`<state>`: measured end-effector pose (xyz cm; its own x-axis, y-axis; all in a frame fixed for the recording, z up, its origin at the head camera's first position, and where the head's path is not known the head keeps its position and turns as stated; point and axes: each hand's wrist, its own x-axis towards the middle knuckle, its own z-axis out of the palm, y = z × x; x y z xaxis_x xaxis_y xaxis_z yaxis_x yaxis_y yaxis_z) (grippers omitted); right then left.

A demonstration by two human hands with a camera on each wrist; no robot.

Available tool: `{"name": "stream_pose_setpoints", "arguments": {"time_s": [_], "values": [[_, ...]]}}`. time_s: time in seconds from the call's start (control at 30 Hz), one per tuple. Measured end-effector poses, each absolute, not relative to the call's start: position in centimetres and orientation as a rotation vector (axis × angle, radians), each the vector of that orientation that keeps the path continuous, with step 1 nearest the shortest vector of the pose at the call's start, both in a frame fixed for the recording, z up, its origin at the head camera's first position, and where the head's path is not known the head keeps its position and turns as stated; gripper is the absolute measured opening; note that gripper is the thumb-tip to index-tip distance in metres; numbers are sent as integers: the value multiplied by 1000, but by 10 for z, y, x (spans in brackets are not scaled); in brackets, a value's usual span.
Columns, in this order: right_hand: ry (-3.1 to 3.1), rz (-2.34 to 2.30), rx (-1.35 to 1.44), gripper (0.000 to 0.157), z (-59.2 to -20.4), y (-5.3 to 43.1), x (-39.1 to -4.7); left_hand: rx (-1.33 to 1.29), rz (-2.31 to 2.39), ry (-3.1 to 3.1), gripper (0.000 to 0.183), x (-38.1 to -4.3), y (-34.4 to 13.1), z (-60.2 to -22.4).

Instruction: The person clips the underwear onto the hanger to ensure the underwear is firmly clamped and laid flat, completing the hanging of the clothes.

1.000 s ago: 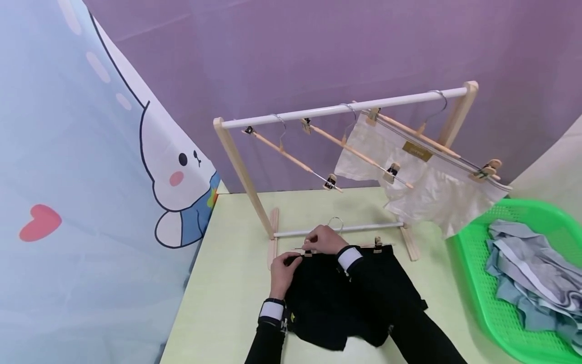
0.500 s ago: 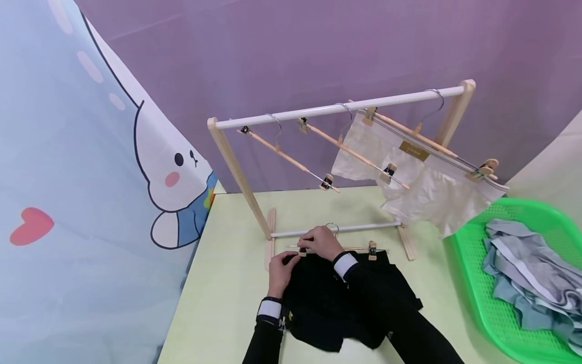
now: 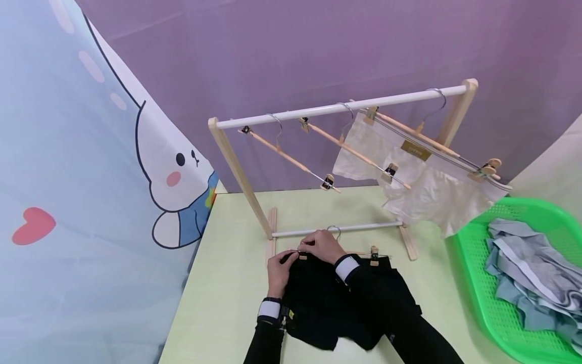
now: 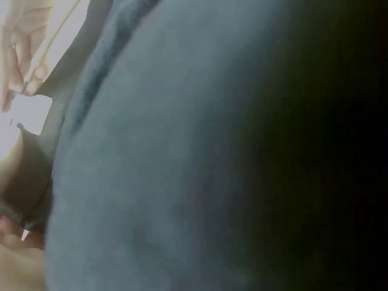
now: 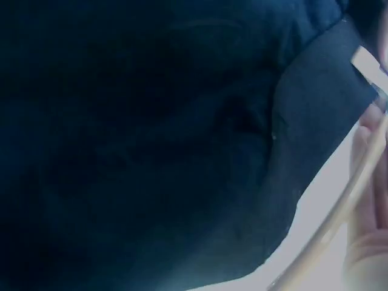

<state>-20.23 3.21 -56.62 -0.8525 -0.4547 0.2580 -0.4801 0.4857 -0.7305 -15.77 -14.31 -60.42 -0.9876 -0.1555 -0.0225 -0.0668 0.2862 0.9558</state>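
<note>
Black shorts (image 3: 327, 308) lie on the table with their waistband toward the rack. A wooden clip hanger (image 3: 356, 254) lies along that waistband. In the head view my left hand (image 3: 278, 273) pinches the waistband's left corner between thumb and fingers. Beside it, my right hand (image 3: 324, 246) pinches the hanger's left clip (image 3: 302, 256), which sits at the waistband edge. At the other end, the right clip (image 3: 374, 256) overlaps the waistband. The right wrist view shows the pale clip (image 5: 368, 68) against the dark cloth. Shorts fill most of the left wrist view.
Behind the hands stands a rack with a white rail (image 3: 295, 117). Two bare clip hangers and white shorts (image 3: 423, 177) hang from it. A green basket (image 3: 473, 298) with grey and blue clothes stands at the right. A printed cloth (image 3: 91, 283) borders the left.
Over the last half second the hanger and my right hand have shifted slightly toward me, onto the waistband edge. My left hand stays at the waistband corner.
</note>
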Motion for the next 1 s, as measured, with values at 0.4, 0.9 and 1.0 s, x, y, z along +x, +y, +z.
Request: {"name": "stream_pose_setpoints", "arguments": {"time_s": [0.4, 0.9, 1.0], "values": [[-2929, 1315, 506, 44, -543, 68, -179, 165, -1591, -2589, 15, -161, -133, -611], [-3112, 1072, 89, 75, -583, 193, -127, 368, -1311, -2636, 16, -161, -125, -614], [-3111, 1040, 162, 48, -593, 196, -128, 349, -1303, -2630, 17, -161, -123, -615]]}}
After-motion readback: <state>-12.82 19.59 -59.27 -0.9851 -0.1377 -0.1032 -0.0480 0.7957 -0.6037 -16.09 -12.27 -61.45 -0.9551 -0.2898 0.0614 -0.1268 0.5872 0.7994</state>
